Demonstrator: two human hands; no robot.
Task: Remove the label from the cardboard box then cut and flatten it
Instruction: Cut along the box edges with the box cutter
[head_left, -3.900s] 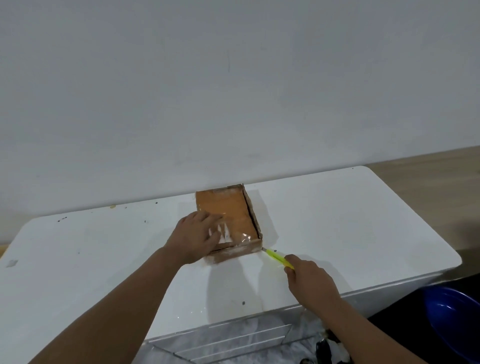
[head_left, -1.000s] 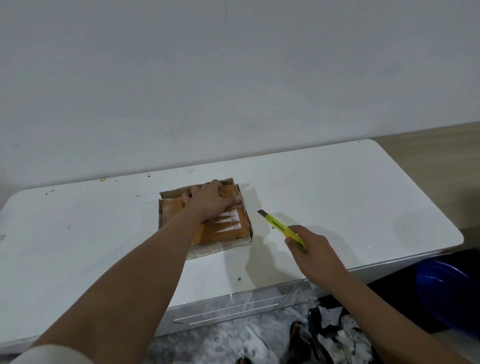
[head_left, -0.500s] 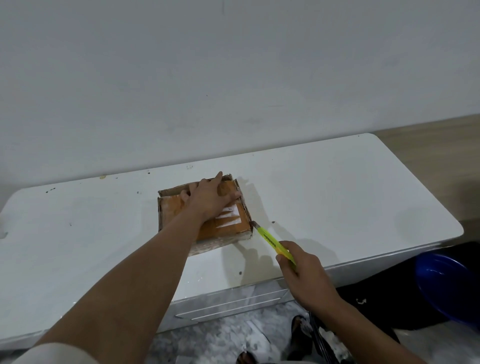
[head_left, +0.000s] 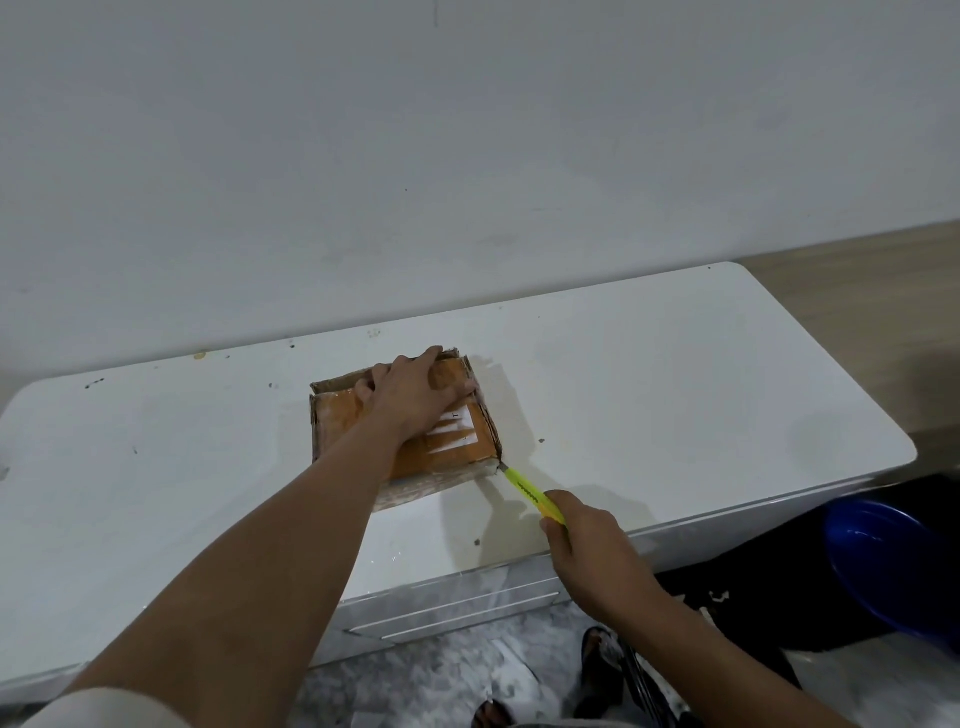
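A white table (head_left: 156, 467) is running along a pale wall. Near its middle a shallow cardboard box (head_left: 452, 452) is lying flat, orange-brown on top with white label scraps (head_left: 457, 428). The person's left hand (head_left: 415, 395) is pressing down on the box's far half, fingers spread and flat, not gripping. Just right of the box's near right corner, a yellow utility knife (head_left: 530, 491) is touching that corner with its blade tip. The right hand (head_left: 592, 556) is holding the knife, fingers wrapped around its handle. Farther right, below the table's edge, a blue basin (head_left: 893, 561) is sitting on the floor.
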